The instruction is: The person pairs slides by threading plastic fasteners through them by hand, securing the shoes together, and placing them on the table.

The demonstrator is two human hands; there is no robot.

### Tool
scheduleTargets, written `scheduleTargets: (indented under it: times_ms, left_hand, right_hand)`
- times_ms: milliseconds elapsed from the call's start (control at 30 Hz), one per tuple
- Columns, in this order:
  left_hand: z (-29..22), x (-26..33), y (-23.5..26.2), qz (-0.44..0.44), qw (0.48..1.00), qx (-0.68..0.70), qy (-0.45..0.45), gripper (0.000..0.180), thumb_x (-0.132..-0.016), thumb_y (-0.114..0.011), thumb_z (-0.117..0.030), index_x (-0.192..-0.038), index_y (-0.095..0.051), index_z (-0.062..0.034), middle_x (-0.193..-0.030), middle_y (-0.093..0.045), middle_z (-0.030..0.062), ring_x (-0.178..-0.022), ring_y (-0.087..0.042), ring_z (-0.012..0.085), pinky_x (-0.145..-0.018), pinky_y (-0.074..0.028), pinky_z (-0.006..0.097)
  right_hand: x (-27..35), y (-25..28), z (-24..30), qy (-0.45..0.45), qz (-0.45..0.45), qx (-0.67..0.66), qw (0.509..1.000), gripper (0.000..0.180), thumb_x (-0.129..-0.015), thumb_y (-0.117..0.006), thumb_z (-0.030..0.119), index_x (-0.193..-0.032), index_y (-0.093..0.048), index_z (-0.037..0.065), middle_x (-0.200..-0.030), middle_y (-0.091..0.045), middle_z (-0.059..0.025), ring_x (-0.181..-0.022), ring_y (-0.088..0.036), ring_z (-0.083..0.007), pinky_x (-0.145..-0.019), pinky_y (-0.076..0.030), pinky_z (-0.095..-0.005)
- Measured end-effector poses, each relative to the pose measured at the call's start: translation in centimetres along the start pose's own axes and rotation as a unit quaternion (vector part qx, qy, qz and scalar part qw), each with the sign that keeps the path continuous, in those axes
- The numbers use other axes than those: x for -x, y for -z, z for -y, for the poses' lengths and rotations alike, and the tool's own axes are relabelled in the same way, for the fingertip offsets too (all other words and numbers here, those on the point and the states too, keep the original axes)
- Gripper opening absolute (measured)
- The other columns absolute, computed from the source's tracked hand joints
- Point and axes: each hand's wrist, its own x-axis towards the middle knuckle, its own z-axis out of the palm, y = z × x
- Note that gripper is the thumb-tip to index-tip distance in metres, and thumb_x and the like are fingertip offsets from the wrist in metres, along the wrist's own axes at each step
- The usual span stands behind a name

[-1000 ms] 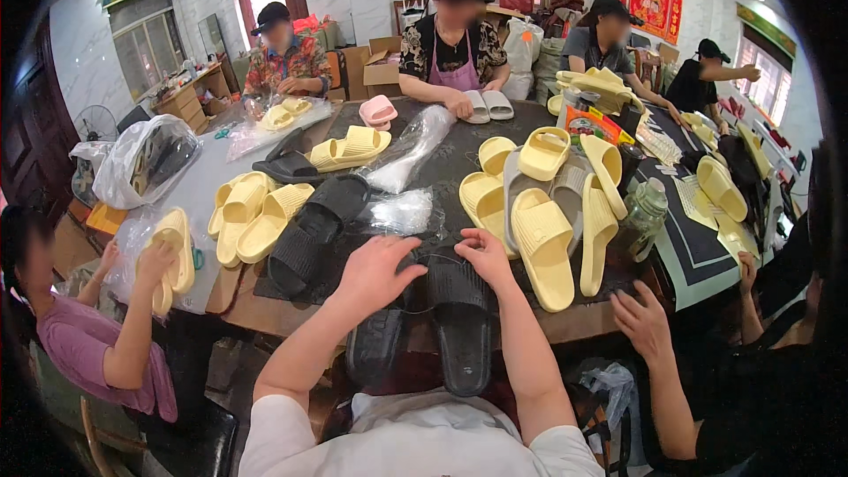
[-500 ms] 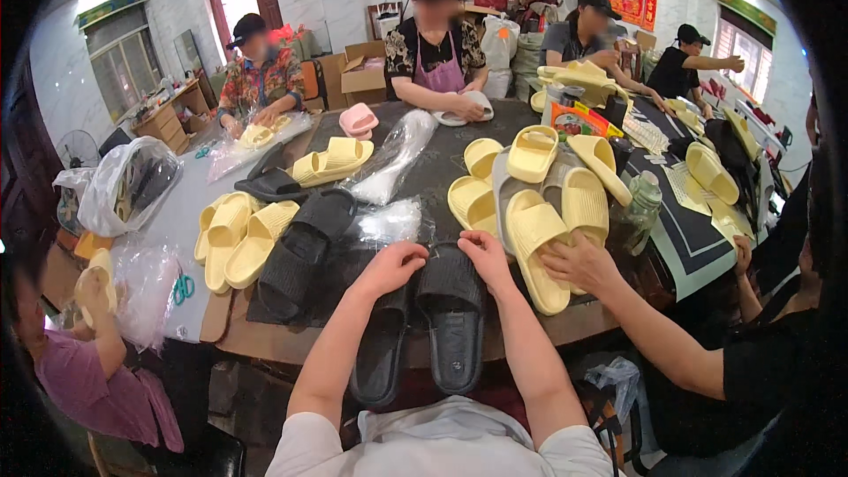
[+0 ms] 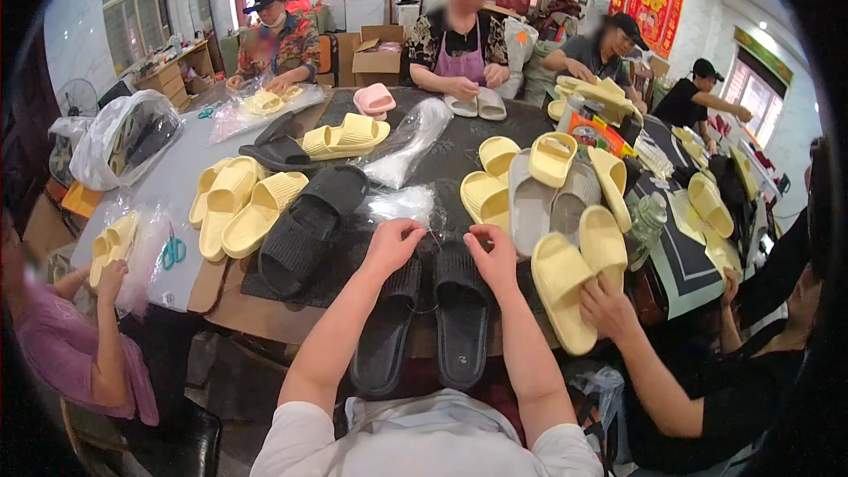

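A pair of black slippers lies toes-away at the table's near edge: the left slipper [image 3: 384, 340] and the right slipper [image 3: 462, 336]. Over their toe ends my left hand [image 3: 395, 246] and my right hand [image 3: 492, 252] are held a little apart, thumb and fingers of each pinched together. A faint thin strand shows by my left fingertips, and a fine loop hangs between the two slippers. What my right fingertips pinch is too small to make out. Beyond my left hand lies clear plastic wrap [image 3: 397, 203].
Another black pair [image 3: 314, 225] and yellow slippers [image 3: 231, 199] lie to the left, near teal scissors [image 3: 173, 252]. At right are grey slippers [image 3: 530, 199], a glass jar [image 3: 647, 223] and a co-worker's hand [image 3: 608, 305] holding yellow slippers [image 3: 563, 287]. Several people sit around the table.
My hands have moved slightly apart, and the black slippers stand wider apart at their toes. On my right, the co-worker has drawn a yellow pair nearer. The far person has set the grey slippers down.
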Motion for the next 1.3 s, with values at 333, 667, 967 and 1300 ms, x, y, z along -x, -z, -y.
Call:
scheduleTargets:
  times_ms: [333, 667, 967, 1300]
  left_hand:
    - [1.8, -0.7, -0.1, -0.051, 0.985, 0.151, 0.062, 0.022, -0.087, -0.065, -0.019, -0.094, -0.068, 0.0018, -0.074, -0.062, -0.0013, -0.069, -0.054, 0.0065, -0.063, -0.044, 0.023]
    - [1.1, -0.5, 0.0, 0.048, 0.966, 0.242, 0.074, 0.021, -0.085, -0.07, -0.016, -0.095, -0.071, 0.0018, -0.083, -0.067, -0.0008, -0.075, -0.057, 0.0051, -0.069, -0.045, 0.021]
    - [1.6, -0.5, 0.1, 0.035, 0.959, 0.259, 0.112, 0.021, -0.083, -0.072, -0.019, -0.093, -0.071, 0.0002, -0.076, -0.063, -0.0043, -0.067, -0.051, 0.0027, -0.061, -0.04, 0.02]
    - [0.5, -0.5, 0.5, 0.024, 0.961, 0.244, 0.129, 0.022, -0.082, -0.073, -0.02, -0.092, -0.072, -0.0009, -0.074, -0.066, -0.0017, -0.062, -0.053, 0.005, -0.057, -0.042, 0.021]
  right_hand:
    - [-2.0, -3.2, 2.1, -0.03, 0.226, 0.011, 0.974, 0.025, -0.081, -0.07, 0.026, -0.087, -0.07, 0.001, -0.08, -0.07, -0.0113, -0.079, -0.068, -0.0199, -0.075, -0.052, -0.032]
    - [-1.5, -3.9, 0.1, -0.033, 0.197, -0.205, 0.958, 0.012, -0.09, -0.061, 0.014, -0.091, -0.06, 0.001, -0.076, -0.064, -0.0017, -0.069, -0.058, -0.0079, -0.067, -0.046, -0.0233]
    - [-1.3, -3.7, 0.2, -0.064, 0.165, -0.143, 0.974, 0.015, -0.086, -0.064, 0.016, -0.086, -0.061, 0.001, -0.073, -0.06, 0.0014, -0.067, -0.054, -0.0061, -0.062, -0.044, -0.0232]
    - [-1.2, -3.5, 0.8, -0.05, 0.15, -0.139, 0.978, 0.016, -0.086, -0.065, 0.017, -0.087, -0.062, 0.002, -0.073, -0.06, 0.0011, -0.068, -0.054, -0.0057, -0.063, -0.044, -0.023]
